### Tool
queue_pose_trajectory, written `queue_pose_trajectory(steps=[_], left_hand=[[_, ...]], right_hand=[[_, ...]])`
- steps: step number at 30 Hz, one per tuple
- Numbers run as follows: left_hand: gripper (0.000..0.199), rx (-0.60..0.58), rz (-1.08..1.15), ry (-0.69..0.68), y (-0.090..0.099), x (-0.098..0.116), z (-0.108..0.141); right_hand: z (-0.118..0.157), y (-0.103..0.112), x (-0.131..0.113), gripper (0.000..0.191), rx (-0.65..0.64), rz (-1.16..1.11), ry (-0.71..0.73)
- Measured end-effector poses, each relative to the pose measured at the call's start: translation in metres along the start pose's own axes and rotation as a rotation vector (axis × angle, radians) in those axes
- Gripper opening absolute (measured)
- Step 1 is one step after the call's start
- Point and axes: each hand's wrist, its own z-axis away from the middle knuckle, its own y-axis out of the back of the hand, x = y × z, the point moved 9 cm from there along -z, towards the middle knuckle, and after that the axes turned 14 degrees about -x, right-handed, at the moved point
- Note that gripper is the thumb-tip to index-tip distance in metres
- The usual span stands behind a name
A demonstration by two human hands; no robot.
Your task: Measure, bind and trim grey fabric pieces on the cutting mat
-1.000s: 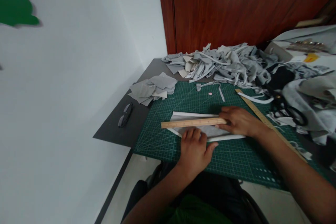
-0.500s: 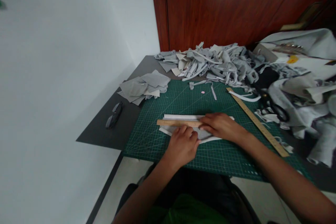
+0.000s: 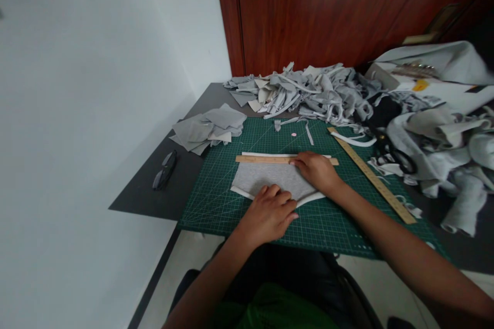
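Note:
A grey fabric piece [image 3: 262, 177] with white trim along its upper and lower edges lies on the green cutting mat [image 3: 216, 211]. Across its upper part, just below the top trim, lies a short wooden ruler [image 3: 262, 159]. My right hand [image 3: 316, 170] grips this ruler right of its middle, thumb at the lower edge, with the palm over the fabric. At the fabric's lower edge rests my left hand [image 3: 270, 213], its fingers bent but apart and the fingertips on the cloth.
A longer wooden ruler [image 3: 370, 175] slants across the mat's right side, near black scissors [image 3: 401, 159]. Grey scraps [image 3: 210, 126] lie at the back left, a large scrap heap [image 3: 320, 92] behind. Glasses [image 3: 164, 169] are at the left; a white box [image 3: 443, 92] stands back right.
The short ruler and my right hand have moved up, away from me, towards the top trim. More of the grey fabric shows, lying flatter. My left hand's fingers have spread a little.

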Motion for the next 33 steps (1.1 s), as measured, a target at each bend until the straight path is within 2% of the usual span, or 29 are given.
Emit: queue_pose_trajectory(steps=[8,13,15,18,21,25,30,31,33], left_hand=[[0.024,0.012,0.005,0.037,-0.001,-0.002,0.000],[0.038,0.030,0.027,0.026,-0.002,-0.004,0.000],[0.041,0.035,0.028,0.017,-0.003,-0.004,0.000],[0.037,0.039,0.010,0.001,-0.004,-0.004,0.000],[0.028,0.032,-0.020,-0.020,-0.006,-0.002,-0.002],[0.020,0.019,0.004,-0.033,-0.009,-0.001,-0.003],[0.030,0.059,0.088,0.043,-0.008,0.000,-0.002],[0.028,0.060,0.090,0.040,-0.008,0.001,-0.002],[0.024,0.048,0.083,0.004,-0.010,0.007,-0.002]], right_hand=[[-0.010,0.003,0.021,0.029,0.070,-0.069,-0.077],[-0.011,0.011,0.027,0.036,0.061,-0.133,0.014],[-0.005,0.024,0.051,0.042,0.103,-0.107,-0.093],[0.020,0.046,0.113,0.046,0.180,0.049,-0.481],[0.040,0.037,0.161,0.049,0.001,0.075,-0.676],[0.047,0.026,0.188,0.041,-0.065,0.076,-0.695],[0.039,0.009,0.208,0.038,-0.146,-0.105,-0.632],[0.038,0.009,0.209,0.038,-0.143,-0.137,-0.610],[0.039,0.019,0.203,0.036,-0.058,-0.143,-0.574]])
